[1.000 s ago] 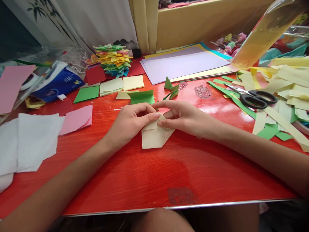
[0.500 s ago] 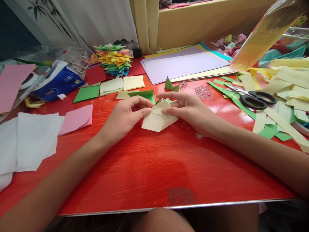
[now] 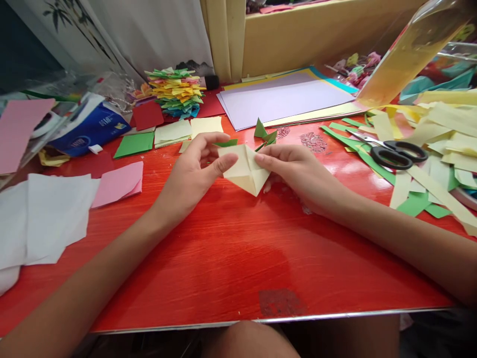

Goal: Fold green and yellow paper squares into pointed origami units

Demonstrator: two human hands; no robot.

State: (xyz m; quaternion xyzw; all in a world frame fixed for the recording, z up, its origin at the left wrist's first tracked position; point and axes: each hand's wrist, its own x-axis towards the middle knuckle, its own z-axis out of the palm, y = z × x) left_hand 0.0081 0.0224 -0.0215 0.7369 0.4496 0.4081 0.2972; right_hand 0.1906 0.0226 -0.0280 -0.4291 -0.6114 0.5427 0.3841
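Observation:
A creased, pale yellow piece of paper is held up between my two hands above the red table. My left hand has its thumb on the paper's left edge, with the fingers curled behind. On the right edge, my right hand pinches the paper between thumb and fingers. Green folded paper pieces stand just behind the right hand. Part of another green paper shows behind the yellow one; the rest is hidden.
Scissors lie among paper strips at the right, near a tilted bottle. Large coloured sheets and a stack of folded papers are at the back. Pink paper and white sheets lie left.
The yellow paper has been turned and opened out, so a creased face with a downward point shows. My left fingers have lifted higher, and my right fingers have closed at its right edge.

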